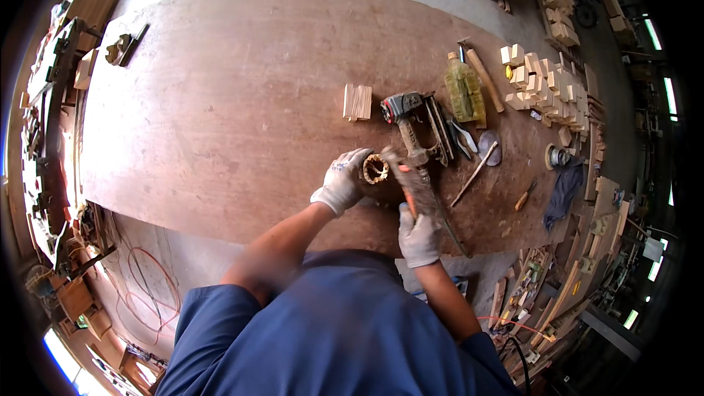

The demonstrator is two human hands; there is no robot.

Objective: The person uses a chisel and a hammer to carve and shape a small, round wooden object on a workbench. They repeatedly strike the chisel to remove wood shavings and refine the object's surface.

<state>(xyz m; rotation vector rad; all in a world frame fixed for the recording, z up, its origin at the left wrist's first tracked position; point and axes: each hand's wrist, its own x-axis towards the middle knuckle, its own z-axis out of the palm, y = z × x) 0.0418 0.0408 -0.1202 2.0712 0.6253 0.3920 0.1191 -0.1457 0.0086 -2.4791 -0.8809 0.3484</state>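
Right hand (420,238), pale-gloved, wrapped around orange handle of motion-blurred hammer (408,188). Left hand (343,180), also gloved, curled around left side of round hollow piece (376,180), tan, jagged inside; piece sits at its fingers, just left of hammer. Beyond, on smooth brown surface (220,117): scuffed nail gun (409,136), squared grained wooden block (357,102), translucent yellowish bottle (463,92).

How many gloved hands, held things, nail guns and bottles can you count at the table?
Gloved hands: 2 (left hand, right hand)
Held things: 2 (ring, blurred tool)
Nail gun: 1
Bottle: 1
Total: 6
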